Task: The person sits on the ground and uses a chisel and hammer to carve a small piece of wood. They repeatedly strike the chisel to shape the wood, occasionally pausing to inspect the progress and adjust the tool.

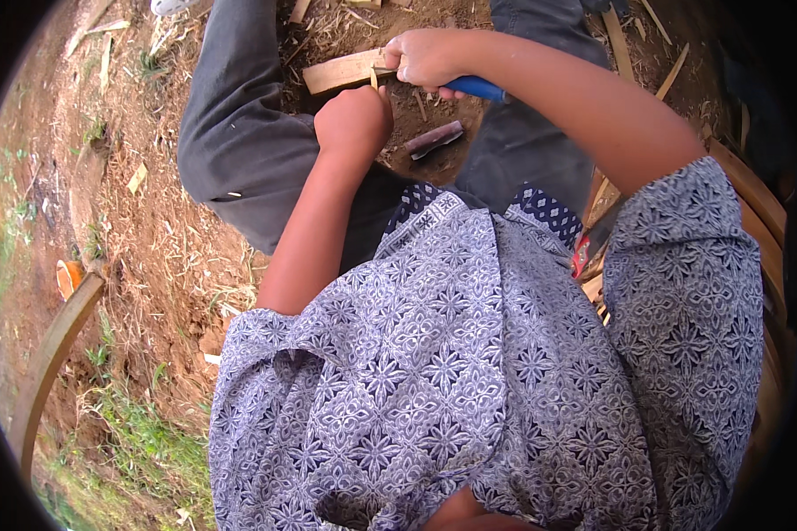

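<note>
My left hand (354,124) is closed round a thin, pale wood strip (374,80), whose tip sticks up above the fist. In my right hand (429,60) is a blue-handled knife (476,87), its handle pointing right. A short piece of its dark blade shows at the strip, between the two hands; the rest is hidden by my fingers. Just beyond my left hand lies a pale wooden block (341,73) on the ground between my legs. Nearer to me, a short brownish-purple cylindrical piece (434,140) rests on the soil.
Wood shavings and split strips (618,44) litter the brown soil. Long wooden pieces (752,203) are stacked close by my right arm. At left a curved-looking wooden beam (58,354) stands near an orange round object (67,279). Grass (142,434) grows at lower left.
</note>
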### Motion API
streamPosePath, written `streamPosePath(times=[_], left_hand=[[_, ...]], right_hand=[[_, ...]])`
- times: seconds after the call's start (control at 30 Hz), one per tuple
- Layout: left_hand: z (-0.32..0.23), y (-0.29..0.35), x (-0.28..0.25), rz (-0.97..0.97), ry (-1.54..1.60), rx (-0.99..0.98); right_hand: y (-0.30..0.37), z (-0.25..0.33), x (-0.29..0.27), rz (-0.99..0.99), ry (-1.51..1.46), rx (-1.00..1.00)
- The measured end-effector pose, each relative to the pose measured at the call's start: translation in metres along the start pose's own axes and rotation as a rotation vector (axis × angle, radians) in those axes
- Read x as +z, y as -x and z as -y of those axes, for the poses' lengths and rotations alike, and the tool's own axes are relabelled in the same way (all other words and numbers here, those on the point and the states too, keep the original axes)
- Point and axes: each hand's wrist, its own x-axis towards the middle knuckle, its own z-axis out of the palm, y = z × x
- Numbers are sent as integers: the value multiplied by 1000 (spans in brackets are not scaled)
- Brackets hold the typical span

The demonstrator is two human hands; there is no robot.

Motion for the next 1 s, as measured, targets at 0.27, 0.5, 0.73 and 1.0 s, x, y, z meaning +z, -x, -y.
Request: streamPosePath(times=[0.27, 0.5, 0.73, 1.0], left_hand=[[4, -2, 9, -10, -39, 6], [14, -6, 18, -78, -47, 35], [15, -7, 23, -79, -65, 85], [12, -8, 23, -85, -56, 91]], right_hand=[[-49, -19, 28, -190, 12, -66], [-24, -29, 12, -67, -109, -95], [-9, -15, 4, -9, 67, -39], [-5, -3, -11, 48, 172, 6]])
